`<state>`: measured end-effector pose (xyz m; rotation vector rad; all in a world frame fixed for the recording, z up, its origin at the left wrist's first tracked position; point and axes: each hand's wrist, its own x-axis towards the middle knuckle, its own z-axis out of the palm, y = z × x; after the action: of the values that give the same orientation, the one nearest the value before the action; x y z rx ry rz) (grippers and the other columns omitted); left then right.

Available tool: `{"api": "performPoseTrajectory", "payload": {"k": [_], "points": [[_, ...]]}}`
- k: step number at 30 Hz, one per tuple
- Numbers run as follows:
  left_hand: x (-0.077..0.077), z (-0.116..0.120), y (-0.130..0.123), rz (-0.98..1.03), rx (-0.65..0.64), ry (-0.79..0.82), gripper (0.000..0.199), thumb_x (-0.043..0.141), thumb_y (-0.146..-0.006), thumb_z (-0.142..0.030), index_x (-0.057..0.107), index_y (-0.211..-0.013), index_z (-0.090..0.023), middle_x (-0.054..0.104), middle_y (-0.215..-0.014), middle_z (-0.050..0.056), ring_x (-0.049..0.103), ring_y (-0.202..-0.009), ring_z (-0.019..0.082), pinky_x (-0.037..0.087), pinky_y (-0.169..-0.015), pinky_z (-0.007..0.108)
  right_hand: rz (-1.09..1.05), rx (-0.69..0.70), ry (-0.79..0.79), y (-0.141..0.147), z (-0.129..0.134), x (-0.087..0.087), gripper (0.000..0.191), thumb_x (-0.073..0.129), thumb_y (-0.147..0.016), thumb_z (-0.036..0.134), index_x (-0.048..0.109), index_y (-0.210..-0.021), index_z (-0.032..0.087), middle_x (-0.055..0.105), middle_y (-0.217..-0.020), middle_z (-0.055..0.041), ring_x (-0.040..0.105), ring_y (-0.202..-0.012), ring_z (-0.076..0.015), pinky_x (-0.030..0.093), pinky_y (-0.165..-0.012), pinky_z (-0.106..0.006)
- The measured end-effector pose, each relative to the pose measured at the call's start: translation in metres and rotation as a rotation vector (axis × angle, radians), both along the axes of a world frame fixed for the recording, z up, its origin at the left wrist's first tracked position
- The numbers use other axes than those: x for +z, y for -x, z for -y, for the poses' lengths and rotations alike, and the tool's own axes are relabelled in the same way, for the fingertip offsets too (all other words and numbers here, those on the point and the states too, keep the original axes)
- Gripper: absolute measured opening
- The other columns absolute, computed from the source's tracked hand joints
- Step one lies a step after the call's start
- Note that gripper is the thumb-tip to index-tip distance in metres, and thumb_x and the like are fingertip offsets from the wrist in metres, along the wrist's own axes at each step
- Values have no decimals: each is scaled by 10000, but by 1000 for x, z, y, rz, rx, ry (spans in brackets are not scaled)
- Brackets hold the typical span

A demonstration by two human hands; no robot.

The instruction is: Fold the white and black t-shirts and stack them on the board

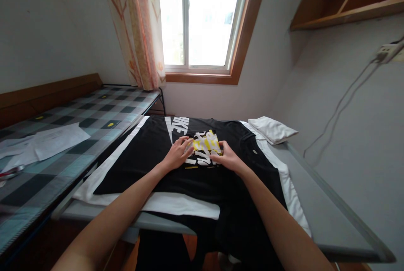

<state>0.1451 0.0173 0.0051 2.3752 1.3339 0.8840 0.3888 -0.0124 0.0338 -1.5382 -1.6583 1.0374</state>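
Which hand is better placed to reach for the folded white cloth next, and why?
Probably the right hand: it is at the right edge of the printed piece, nearer the folded white cloth, while the left hand is at the opposite edge.

Pale walls (344, 136), bright daylight through wood-framed window (208, 20), floral curtain (140, 27) at its left. Plaid-covered bed (82, 115) on left; wooden wall shelf (350, 14) upper right, socket (385, 53) with cable (341, 99) below. Reddish-brown floor (190, 243) partly visible.

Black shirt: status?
Left hand at print's left edge, right hand at its right. Black shirt spread over white cloth. Folded cloth beyond right hand, apart from it.
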Motion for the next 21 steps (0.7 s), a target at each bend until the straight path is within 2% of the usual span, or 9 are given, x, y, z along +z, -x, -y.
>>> {"api": "performPoseTrajectory", "payload": {"k": [2,5,7,10,12,14,16,18,21], "points": [[0,0,1,27,4,-27,462,371,-975,-460,542,-1338,-230,495,-1316,106,471,-1258,229,350,-1108,377,-75,-91,19,-16,-7,9,537,710,-732,269,498,-1216,176,723,-1033,-74,693,-863,-204,559,-703,-285],[0,0,1,30,5,-35,453,389,-971,-462,559,-1316,-224,507,-1266,108,492,-1223,233,370,-1093,386,-280,-368,40,-48,-21,16,400,689,-774,285,586,-1142,166,720,-1048,-100,699,-855,-207,572,-678,-287],[0,0,0,6,-4,-30,453,397,-969,-467,556,-1319,-228,512,-1266,108,497,-1220,240,384,-1083,402,-485,-487,118,-68,-30,12,239,663,-809,285,637,-1005,149,729,-995,-115,704,-841,-209,584,-682,-297],[0,2,-3,-66,-74,-53,465,427,-962,-463,499,-1376,-263,479,-1367,98,461,-1283,252,378,-1090,431,-685,-515,175,-83,-37,-2,106,703,-767,186,645,-843,142,733,-879,-108,705,-821,-207,597,-701,-286],[1,4,-6,-124,-151,-82,491,441,-961,-454,445,-1420,-281,428,-1452,92,419,-1336,257,366,-1103,445,-741,-473,124,-83,-36,-9,214,755,-692,121,641,-871,148,729,-875,-87,705,-824,-201,601,-718,-270],[0,6,-8,-168,-220,-106,513,447,-962,-444,402,-1449,-289,389,-1500,89,383,-1373,255,357,-1113,451,-750,-438,50,-79,-31,-12,449,799,-629,102,618,-1033,176,725,-906,-59,707,-833,-204,609,-714,-277],[-2,8,-10,-194,-259,-118,535,458,-960,-436,367,-1469,-296,372,-1520,88,364,-1392,255,358,-1116,454,-728,-410,5,-74,-26,-11,747,827,-597,112,506,-1259,240,716,-966,-38,707,-871,-217,618,-715,-306],[-4,9,-11,-205,-262,-118,563,476,-953,-428,339,-1484,-302,362,-1529,86,377,-1386,265,374,-1107,462,-685,-363,-14,-71,-22,-10,967,835,-597,139,340,-1410,308,702,-1035,-32,702,-923,-229,621,-743,-344],[-4,9,-13,-207,-259,-104,615,496,-943,-395,282,-1510,-288,314,-1557,94,400,-1374,275,399,-1096,455,-613,-306,-65,-71,-22,-13,1033,808,-631,167,233,-1470,349,688,-1082,-29,695,-954,-234,609,-803,-393]]}}
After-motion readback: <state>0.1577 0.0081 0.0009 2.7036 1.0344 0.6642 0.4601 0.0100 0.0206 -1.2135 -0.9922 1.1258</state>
